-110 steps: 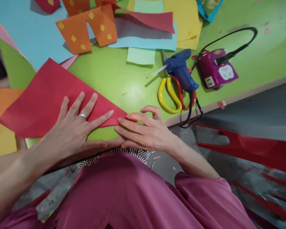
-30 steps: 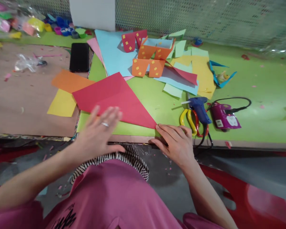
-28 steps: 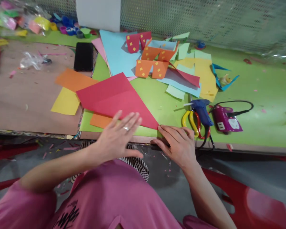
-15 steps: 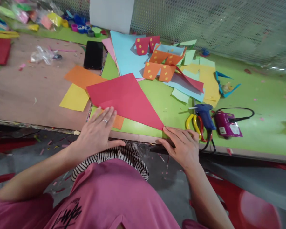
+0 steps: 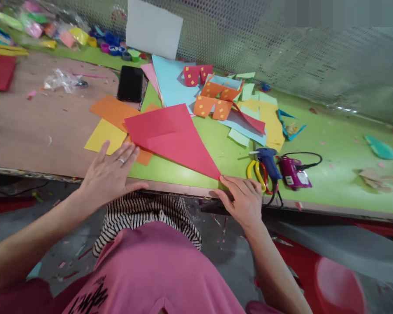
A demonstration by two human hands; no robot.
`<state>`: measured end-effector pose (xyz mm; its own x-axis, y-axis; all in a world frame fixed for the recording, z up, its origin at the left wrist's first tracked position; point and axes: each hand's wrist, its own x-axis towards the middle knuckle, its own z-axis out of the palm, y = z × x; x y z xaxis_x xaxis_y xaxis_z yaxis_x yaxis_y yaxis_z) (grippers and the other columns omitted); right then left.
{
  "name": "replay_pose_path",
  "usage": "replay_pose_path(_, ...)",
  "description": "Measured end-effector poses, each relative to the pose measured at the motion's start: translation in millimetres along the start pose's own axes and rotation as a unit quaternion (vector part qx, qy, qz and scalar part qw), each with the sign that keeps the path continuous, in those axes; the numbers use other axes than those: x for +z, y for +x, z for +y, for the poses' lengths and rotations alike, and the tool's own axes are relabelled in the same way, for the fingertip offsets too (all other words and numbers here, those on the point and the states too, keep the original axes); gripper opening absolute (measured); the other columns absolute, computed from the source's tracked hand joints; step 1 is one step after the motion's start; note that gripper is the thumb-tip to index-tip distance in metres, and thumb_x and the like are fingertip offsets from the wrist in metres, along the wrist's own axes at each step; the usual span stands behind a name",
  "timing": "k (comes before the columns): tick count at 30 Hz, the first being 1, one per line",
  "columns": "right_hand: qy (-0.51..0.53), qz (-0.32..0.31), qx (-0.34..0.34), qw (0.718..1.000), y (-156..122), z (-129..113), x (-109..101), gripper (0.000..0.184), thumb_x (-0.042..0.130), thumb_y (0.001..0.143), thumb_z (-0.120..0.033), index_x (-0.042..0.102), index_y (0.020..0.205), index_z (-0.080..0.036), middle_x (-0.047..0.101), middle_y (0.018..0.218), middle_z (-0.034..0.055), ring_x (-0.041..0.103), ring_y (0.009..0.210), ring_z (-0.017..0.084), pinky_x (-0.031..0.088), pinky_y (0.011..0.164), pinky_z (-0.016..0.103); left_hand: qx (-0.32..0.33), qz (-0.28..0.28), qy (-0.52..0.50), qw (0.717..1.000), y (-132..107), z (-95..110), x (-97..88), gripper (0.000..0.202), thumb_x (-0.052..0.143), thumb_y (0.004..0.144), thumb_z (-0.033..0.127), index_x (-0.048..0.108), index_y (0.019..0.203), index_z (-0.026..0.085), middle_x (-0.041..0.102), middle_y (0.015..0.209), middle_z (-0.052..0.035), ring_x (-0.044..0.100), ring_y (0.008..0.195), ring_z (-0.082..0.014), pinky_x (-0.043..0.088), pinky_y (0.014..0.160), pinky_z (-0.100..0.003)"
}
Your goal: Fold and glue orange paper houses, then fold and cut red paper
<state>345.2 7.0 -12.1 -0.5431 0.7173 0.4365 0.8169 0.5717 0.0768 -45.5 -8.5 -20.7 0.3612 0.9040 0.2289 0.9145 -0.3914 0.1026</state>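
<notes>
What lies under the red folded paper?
An orange sheet pokes out from under the red paper at its left edge; the green mat lies below both. How far the orange reaches underneath is hidden.

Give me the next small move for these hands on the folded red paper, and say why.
Probably slide the left hand up onto the red paper and press along its near edge. The right hand has fingertips at the paper's pointed corner, but the left hand's fingers lie on the orange sheet and yellow sheet beside it, so the wide end seems unheld.
</notes>
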Motion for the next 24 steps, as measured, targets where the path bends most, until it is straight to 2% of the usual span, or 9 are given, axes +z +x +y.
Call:
replay_pose_path(4,-0.012,0.01,0.007,1.0,-0.9,-2.0,1.6,0.027,0.065,0.1,-0.038,0.076,0.119,-0.023,0.082,0.106,0.0064,0.071,0.09,0.022,0.042,0.091,0.038,-0.072,-0.036,-0.002,0.997,13.9,-30.2,-6.2,0.108,0.003,0.095,0.083,0.036,0.161,0.004,0.05,0.159,-0.0258,0.043,0.153,-0.0402,0.008,0.13,-0.067)
replay_pose_path(8,-0.007,0.01,0.008,1.0,-0.2,-5.0,0.5,0.027,0.065,0.101,-0.038,0.076,0.117,-0.02,0.081,0.105,0.0073,0.07,0.092,0.022,0.041,0.092,0.038,-0.143,-0.052,-0.017,0.988,26.1,-58.2,-22.4,0.1,0.017,0.095,0.084,0.046,0.157,0.011,0.051,0.161,-0.0176,0.04,0.152,-0.0461,0.005,0.124,-0.078)
replay_pose_path(10,-0.004,0.002,0.015,1.0,-0.2,-6.2,-0.1,0.03,0.066,0.1,-0.04,0.076,0.119,-0.02,0.081,0.108,0.0073,0.069,0.094,0.022,0.04,0.093,0.038,-0.154,-0.024,-0.028,0.987,30.1,-59.2,-31.7,0.09,0.021,0.097,0.079,0.045,0.157,0.017,0.043,0.167,-0.0136,0.031,0.156,-0.048,0.002,0.121,-0.082)
replay_pose_path(13,-0.006,-0.014,0.021,1.0,-1.7,-6.8,0.1,0.035,0.067,0.1,-0.045,0.075,0.123,-0.021,0.08,0.111,0.0076,0.069,0.097,0.022,0.039,0.096,0.038,-0.113,0.031,-0.02,0.993,37.2,-29.9,-34.5,0.077,0.021,0.106,0.06,0.035,0.162,0.01,0.027,0.174,-0.0175,0.021,0.161,-0.0428,0.001,0.129,-0.072)
replay_pose_path(15,-0.006,-0.021,0.023,1.0,-3.4,-6.7,0.8,0.038,0.068,0.098,-0.046,0.074,0.126,-0.021,0.08,0.112,0.0075,0.069,0.098,0.023,0.039,0.098,0.039,-0.014,0.0,-0.026,1.0,44.6,9.1,-23.6,0.07,0.024,0.109,0.05,0.037,0.16,0.004,0.031,0.171,-0.0219,0.025,0.161,-0.0373,0.016,0.132,-0.063)
replay_pose_path(18,-0.01,-0.021,0.029,0.999,-6.0,-6.7,1.5,0.039,0.069,0.098,-0.045,0.072,0.129,-0.022,0.081,0.115,0.0064,0.07,0.099,0.023,0.04,0.099,0.04,0.143,-0.015,-0.048,0.988,59.7,73.7,6.2,0.077,0.035,0.105,0.065,0.04,0.16,0.012,0.038,0.169,-0.0163,0.031,0.16,-0.0325,0.021,0.133,-0.056)
replay_pose_path(20,-0.014,-0.016,0.029,0.999,-7.5,-6.9,1.1,0.037,0.069,0.099,-0.043,0.072,0.129,-0.022,0.081,0.116,0.0061,0.071,0.1,0.022,0.041,0.099,0.039,0.159,-0.041,-0.053,0.985,68.4,101.7,24.3,0.089,0.038,0.099,0.075,0.039,0.16,0.01,0.039,0.169,-0.018,0.033,0.159,-0.0316,0.024,0.132,-0.051)
replay_pose_path(22,-0.014,-0.009,0.026,1.0,-9.0,-7.3,0.6,0.036,0.069,0.099,-0.041,0.071,0.129,-0.021,0.081,0.115,0.0066,0.072,0.1,0.022,0.041,0.099,0.038,0.131,-0.063,-0.051,0.988,70.8,108.0,33.8,0.102,0.036,0.094,0.083,0.041,0.158,0.004,0.041,0.166,-0.0226,0.038,0.156,-0.033,0.027,0.131,-0.049)
replay_pose_path(24,-0.011,-0.002,0.02,1.0,-10.6,-7.5,0.5,0.036,0.068,0.1,-0.038,0.071,0.13,-0.019,0.081,0.115,0.0077,0.072,0.1,0.022,0.041,0.099,0.038,0.109,-0.068,-0.044,0.991,65.6,94.7,33.1,0.109,0.029,0.092,0.086,0.037,0.16,0.001,0.039,0.167,-0.0245,0.037,0.157,-0.0333,0.026,0.131,-0.048)
